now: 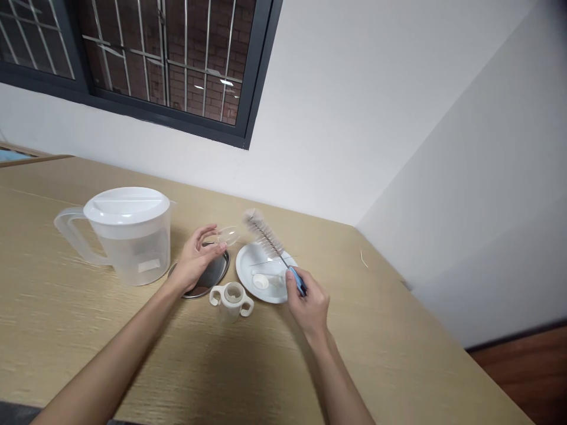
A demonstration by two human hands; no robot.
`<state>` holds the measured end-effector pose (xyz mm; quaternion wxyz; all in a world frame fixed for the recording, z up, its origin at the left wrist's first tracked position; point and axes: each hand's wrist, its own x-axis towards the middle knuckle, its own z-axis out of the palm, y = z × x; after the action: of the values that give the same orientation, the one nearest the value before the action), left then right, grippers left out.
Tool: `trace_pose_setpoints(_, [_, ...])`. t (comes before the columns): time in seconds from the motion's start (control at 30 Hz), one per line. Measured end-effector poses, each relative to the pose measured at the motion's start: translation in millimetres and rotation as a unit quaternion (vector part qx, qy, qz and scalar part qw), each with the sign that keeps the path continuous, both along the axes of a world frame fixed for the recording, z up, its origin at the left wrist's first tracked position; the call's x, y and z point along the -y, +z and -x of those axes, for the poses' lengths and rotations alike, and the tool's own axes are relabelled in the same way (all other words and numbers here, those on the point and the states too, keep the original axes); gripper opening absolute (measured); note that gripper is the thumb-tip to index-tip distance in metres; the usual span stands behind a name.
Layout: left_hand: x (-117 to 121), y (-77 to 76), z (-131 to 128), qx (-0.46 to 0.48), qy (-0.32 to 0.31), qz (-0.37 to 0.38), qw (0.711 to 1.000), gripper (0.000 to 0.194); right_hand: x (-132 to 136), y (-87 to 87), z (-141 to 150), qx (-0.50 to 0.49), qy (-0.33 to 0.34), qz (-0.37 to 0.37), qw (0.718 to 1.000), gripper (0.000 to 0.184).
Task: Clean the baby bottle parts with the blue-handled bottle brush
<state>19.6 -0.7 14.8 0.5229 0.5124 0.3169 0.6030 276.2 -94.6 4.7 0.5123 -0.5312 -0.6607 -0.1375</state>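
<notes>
Between the thumb and fingers of my left hand (198, 257) is a small clear dome-shaped cap (228, 235), held above a round metal tray (216, 273). My right hand (309, 301) grips the blue handle of a bottle brush (267, 235), its bristles pointing up and left, apart from the cap. Beneath the brush lies a white plate (245, 273) with a small white round piece (260, 281) and other small parts, too unclear to name. A small bottle with two cream handles (233, 298) stands in front, its top open.
A clear lidded pitcher (137, 248) stands at the left of the wooden table (398, 354). A thin pale strip (364, 258) lies at the right. The wall and a barred window (163, 59) are behind.
</notes>
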Motion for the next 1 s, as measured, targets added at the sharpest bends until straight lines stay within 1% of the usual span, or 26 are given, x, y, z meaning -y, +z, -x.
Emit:
trace_pose_setpoints(0.1, [-2.7, -3.2, 0.0, -0.096, 0.101, -0.046, 0.989, 0.065, 1.5, -0.2, -0.1, 0.007, 0.023, -0.003, 1.0, 0.017])
trace_pose_setpoints(0.17, [-1.2, -2.4, 0.4, -0.14, 0.14, -0.069, 0.978, 0.066, 1.5, -0.7, 0.9, 0.026, 0.05, 0.002, 0.998, 0.018])
trace_pose_setpoints(0.23, [2.8, 0.5, 0.5, -0.171, 0.158, -0.096, 0.968, 0.067, 0.6, -1.2, 2.5, 0.043, 0.066, 0.016, 0.997, 0.02])
trace_pose_setpoints(0.3, [7.7, 4.4, 0.2, -0.193, 0.165, -0.122, 0.959, 0.067, -0.8, -1.3, 3.6, 0.051, 0.06, 0.037, 0.996, 0.021])
trace_pose_setpoints(0.37, [11.7, 7.7, -0.5, -0.195, 0.165, -0.134, 0.957, 0.064, -2.2, -1.0, 3.7, 0.049, 0.04, 0.056, 0.996, 0.023])
trace_pose_setpoints(0.43, [13.8, 9.6, -1.2, -0.181, 0.164, -0.132, 0.961, 0.062, -3.0, -0.8, 2.7, 0.04, 0.021, 0.061, 0.997, 0.024])
trace_pose_setpoints(0.53, [14.0, 9.4, -1.5, -0.179, 0.169, -0.131, 0.96, 0.062, -2.1, -0.9, 1.4, 0.025, 0.018, 0.053, 0.998, 0.023])
trace_pose_setpoints(0.63, [13.3, 7.4, -1.0, -0.222, 0.176, -0.146, 0.948, 0.061, 0.1, -1.2, 2.3, 0.021, 0.04, 0.046, 0.998, 0.022])
trace_pose_setpoints(0.73, [13.6, 5.5, -0.3, -0.261, 0.183, -0.159, 0.934, 0.059, 0.6, -1.3, 4.1, 0.033, 0.055, 0.054, 0.996, 0.022])
trace_pose_setpoints(0.87, [14.1, 4.3, 0.1, -0.297, 0.19, -0.172, 0.92, 0.055, -2.3, -2.4, 3.2, 0.039, 0.028, 0.073, 0.996, 0.024])
trace_pose_setpoints(0.93, [14.1, 4.4, 0.0, -0.295, 0.188, -0.172, 0.921, 0.055, -3.5, -3.0, 1.6, 0.031, 0.01, 0.073, 0.997, 0.025])
trace_pose_setpoints(1.0, [14.2, 4.9, -0.4, -0.268, 0.183, -0.161, 0.932, 0.055, -3.5, -3.1, 0.6, 0.02, 0.004, 0.066, 0.998, 0.025])
